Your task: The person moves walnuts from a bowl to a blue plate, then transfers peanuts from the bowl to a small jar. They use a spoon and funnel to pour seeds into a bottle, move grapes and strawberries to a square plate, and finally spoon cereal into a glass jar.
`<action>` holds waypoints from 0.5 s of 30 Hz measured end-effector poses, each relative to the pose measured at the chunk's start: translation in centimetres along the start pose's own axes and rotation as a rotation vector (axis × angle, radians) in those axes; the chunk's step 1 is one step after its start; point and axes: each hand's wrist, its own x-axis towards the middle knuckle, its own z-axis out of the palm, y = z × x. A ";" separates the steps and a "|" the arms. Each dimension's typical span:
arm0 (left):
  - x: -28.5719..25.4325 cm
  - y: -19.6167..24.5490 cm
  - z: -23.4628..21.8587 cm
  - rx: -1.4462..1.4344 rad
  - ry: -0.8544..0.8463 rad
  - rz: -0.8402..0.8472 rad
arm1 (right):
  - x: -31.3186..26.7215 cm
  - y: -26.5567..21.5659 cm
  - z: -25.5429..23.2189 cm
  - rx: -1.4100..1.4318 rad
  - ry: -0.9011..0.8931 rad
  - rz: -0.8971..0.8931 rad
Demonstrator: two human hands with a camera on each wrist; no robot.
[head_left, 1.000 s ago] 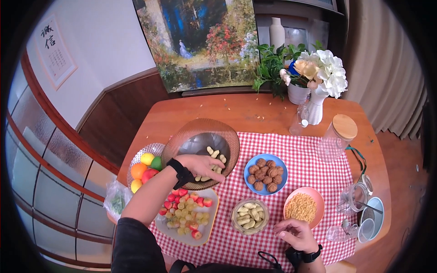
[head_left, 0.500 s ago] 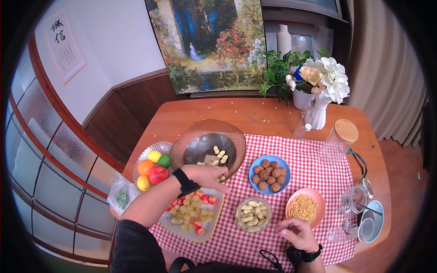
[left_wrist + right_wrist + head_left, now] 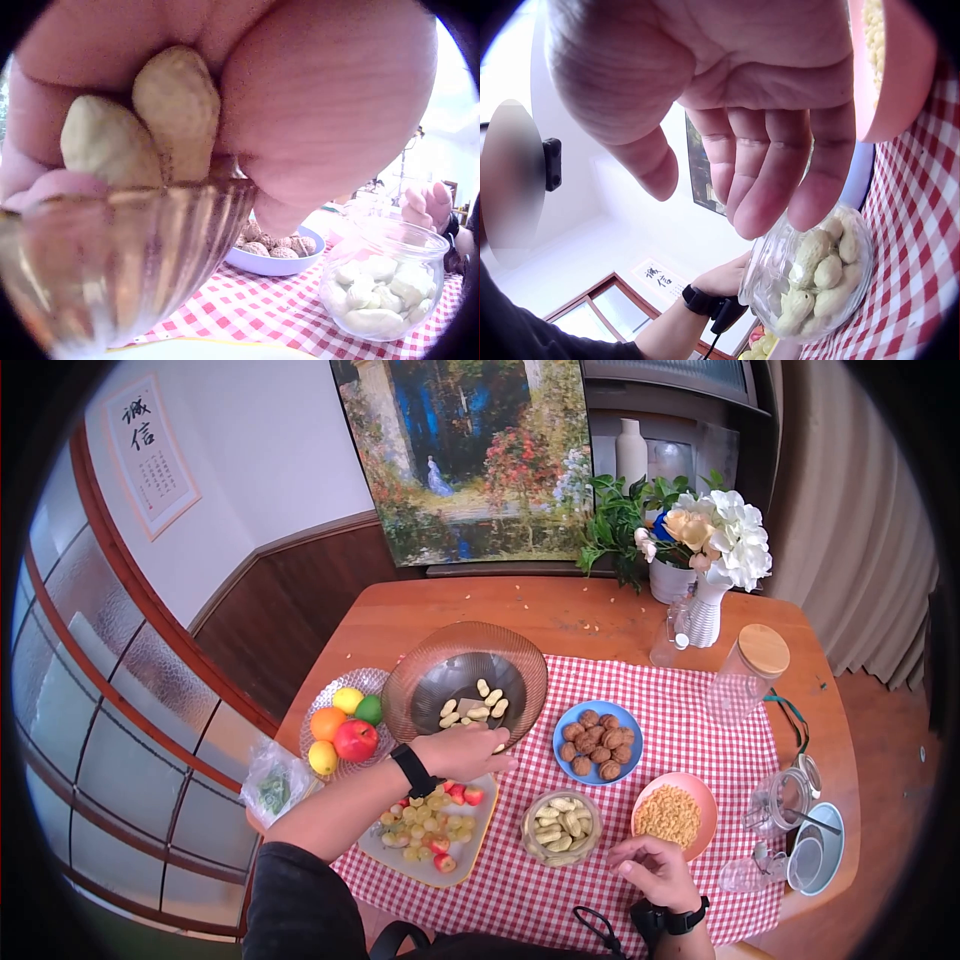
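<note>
My left hand [image 3: 460, 750] is at the near rim of the brown ribbed glass bowl [image 3: 525, 660]. In the left wrist view it holds two unshelled peanuts [image 3: 178, 97] between thumb and fingers, low against the bowl's edge. Several other peanuts [image 3: 487, 712] lie inside the bowl. Near the front of the table, my right hand [image 3: 655, 870] hangs with loosely bent fingers and nothing in it. Just left of it stands a round glass jar [image 3: 390, 238] with peanuts in it, and a pink bowl [image 3: 707, 810] of small yellow pieces lies behind it.
A tray [image 3: 480, 830] of grapes and red fruit lies under my left forearm. Left are a glass fruit plate [image 3: 318, 700] and a plastic bag [image 3: 275, 785]. A blue plate [image 3: 563, 725] holds walnuts. Glass jars [image 3: 775, 800] and a lidded canister [image 3: 745, 670] stand right.
My left hand has drawn back from over the brown bowl's inside to its near rim, and more of the peanuts there show. The head view has turned slightly left. My right hand stays put.
</note>
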 end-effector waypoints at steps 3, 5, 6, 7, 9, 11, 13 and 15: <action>-0.1 -0.3 -0.1 -0.001 0.053 0.055 | 0.0 0.1 0.0 0.036 0.010 0.017; -0.2 -0.3 -0.4 -0.029 0.080 0.090 | 0.0 0.1 0.0 0.046 0.010 0.021; -0.4 -0.1 -0.9 -0.088 0.073 0.089 | 0.0 0.2 -0.1 0.015 0.002 0.010; -0.5 0.0 -1.1 -0.147 0.065 0.087 | 0.1 0.3 -0.1 -0.016 -0.006 -0.002; -0.6 -0.1 -1.2 -0.164 0.074 0.091 | 0.1 0.2 -0.1 -0.017 -0.008 -0.004; -0.7 -0.3 -1.1 -0.182 0.083 0.096 | 0.1 0.2 -0.1 -0.019 -0.009 -0.006; -0.5 -0.5 -0.6 -0.105 0.163 0.134 | 0.1 0.3 -0.2 -0.002 -0.011 -0.004; -0.6 -0.3 -0.4 -0.048 0.200 0.142 | 0.1 0.3 -0.2 0.000 -0.010 0.000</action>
